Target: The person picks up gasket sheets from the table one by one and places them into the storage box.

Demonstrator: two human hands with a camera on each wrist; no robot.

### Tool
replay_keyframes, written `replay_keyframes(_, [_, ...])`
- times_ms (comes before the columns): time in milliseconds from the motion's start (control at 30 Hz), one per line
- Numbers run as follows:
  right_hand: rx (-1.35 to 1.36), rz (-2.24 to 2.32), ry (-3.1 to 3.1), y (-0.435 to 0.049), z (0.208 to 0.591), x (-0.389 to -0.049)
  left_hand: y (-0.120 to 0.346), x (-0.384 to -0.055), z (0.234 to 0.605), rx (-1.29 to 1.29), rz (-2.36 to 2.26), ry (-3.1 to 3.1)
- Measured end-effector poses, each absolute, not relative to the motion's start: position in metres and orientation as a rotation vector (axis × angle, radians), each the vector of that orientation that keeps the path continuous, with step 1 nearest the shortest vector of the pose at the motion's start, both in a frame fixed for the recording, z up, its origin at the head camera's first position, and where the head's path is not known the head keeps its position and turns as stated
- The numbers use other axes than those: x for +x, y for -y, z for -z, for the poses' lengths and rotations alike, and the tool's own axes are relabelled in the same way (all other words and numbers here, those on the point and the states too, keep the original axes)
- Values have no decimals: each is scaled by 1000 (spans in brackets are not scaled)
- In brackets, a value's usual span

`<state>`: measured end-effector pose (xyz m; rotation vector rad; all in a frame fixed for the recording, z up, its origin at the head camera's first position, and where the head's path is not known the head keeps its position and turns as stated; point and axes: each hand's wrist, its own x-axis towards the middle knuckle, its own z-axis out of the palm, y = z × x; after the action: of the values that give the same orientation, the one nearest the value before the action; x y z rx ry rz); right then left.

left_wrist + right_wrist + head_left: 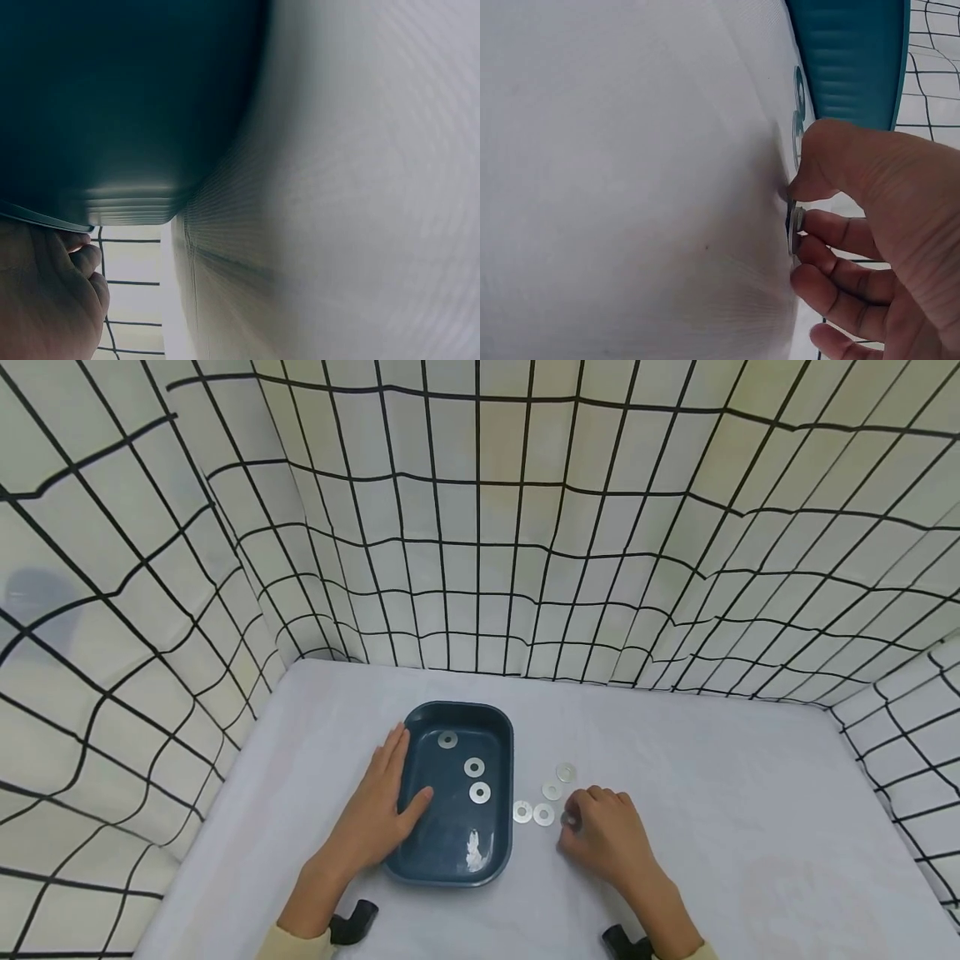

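A dark blue-green rectangular tray (438, 852) holds three flat metal washers, among them one washer (480, 792) near its middle. My left hand (372, 814) rests along the tray's left rim, fingers straight and thumb reaching over the inside. On the white cloth right of the tray lie several more washers, such as one (543, 814) beside my right hand (611, 839). That hand is low at the cloth, with a washer (795, 229) tilted on edge between thumb and fingertips in the right wrist view. In the head view the fingers mostly hide this washer.
White cloth (750, 810) covers the table. Walls with a black grid (480, 535) rise behind it and at both sides. Black wrist mounts, one on the left (355, 922) and one on the right (626, 942), sit at the sleeves.
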<state>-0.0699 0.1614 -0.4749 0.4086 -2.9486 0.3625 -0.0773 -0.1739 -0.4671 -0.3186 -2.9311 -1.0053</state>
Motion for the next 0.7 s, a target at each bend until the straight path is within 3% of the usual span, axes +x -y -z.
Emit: replay_keyframes(700, [594, -487, 2883, -163, 457, -87, 173, -78, 467, -309, 1015, 2944])
